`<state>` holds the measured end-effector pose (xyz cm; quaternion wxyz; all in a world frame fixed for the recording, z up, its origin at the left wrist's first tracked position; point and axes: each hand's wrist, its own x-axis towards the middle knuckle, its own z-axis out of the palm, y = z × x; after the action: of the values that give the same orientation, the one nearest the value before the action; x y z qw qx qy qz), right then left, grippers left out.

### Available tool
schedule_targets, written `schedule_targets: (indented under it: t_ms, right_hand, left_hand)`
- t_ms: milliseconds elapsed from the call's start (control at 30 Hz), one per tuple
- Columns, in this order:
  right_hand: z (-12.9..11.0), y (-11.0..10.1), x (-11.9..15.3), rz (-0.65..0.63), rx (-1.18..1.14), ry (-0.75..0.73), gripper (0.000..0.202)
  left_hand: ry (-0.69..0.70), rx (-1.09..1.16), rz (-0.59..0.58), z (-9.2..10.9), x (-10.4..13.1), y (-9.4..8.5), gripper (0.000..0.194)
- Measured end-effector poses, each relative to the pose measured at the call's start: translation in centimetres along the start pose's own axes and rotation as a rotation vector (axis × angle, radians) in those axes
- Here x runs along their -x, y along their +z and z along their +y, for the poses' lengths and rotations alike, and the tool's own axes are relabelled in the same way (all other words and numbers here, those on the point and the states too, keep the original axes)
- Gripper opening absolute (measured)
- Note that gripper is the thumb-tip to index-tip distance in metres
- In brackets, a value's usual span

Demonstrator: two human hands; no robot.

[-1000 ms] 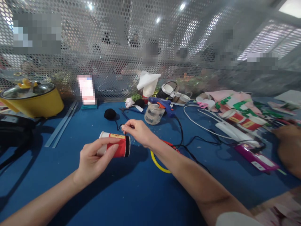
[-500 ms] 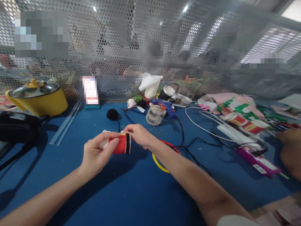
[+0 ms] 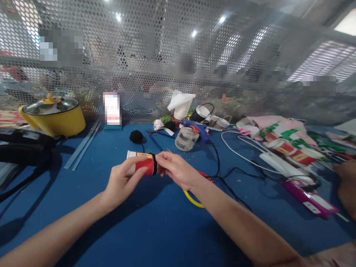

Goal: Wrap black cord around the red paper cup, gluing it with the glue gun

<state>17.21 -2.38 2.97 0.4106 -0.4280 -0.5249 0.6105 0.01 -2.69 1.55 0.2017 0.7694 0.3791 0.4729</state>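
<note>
While the left hand (image 3: 121, 181) steadies a red and white paper cup (image 3: 146, 168), the right hand (image 3: 179, 170) pinches at its black-banded end

Nearest, two bare forearms reach over a blue surface (image 3: 133, 230). The cup lies on its side in the air between the hands, the left fingers wrapped around its wall. The right fingers are closed together at the edge of the black band (image 3: 155, 164); whether they grip a strand or the cup's edge is hidden. A thin black strand (image 3: 143, 148) drops from a dark ball (image 3: 136, 137) just beyond and passes behind the cup.

Good handling here likely means a light left grip, since paper dents easily, and small, even tension on the strand, each turn pressed flat beside the last. Enough slack toward the ball should spare the band a tug.

Under the right forearm, part of a yellow ring (image 3: 193, 201) shows. Beyond the hands, a blue glue gun (image 3: 198, 130) rests by a clear jar (image 3: 185, 140), its black cord (image 3: 218, 159) trailing near the forearm and best kept away from the strand. Farther back are a yellow pot (image 3: 59, 124) at left and a perforated metal screen (image 3: 91, 78).
</note>
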Motion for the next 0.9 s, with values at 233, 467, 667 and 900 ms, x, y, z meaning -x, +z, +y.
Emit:
schedule_targets:
  t_ms: [233,467,667,900]
  right_hand:
    - [0.3,-0.3,0.3,0.023,0.172,-0.147,0.019]
    - [0.4,-0.1,0.8,-0.071,0.621,-0.243,0.015]
    - [0.6,-0.9,0.3,0.176,0.639,-0.289,0.022]
    - [1.4,0.1,0.3,-0.009,0.400,-0.313,0.033]
  left_hand:
    - [-0.196,0.315,-0.053,-0.1,-0.6,-0.1,0.042]
    - [-0.597,0.629,-0.102,-0.3,-1.4,0.2,0.030]
    - [-0.477,0.474,-0.112,-0.9,-0.9,0.7,0.026]
    - [-0.303,0.276,-0.230,-0.8,-0.5,1.0,0.022]
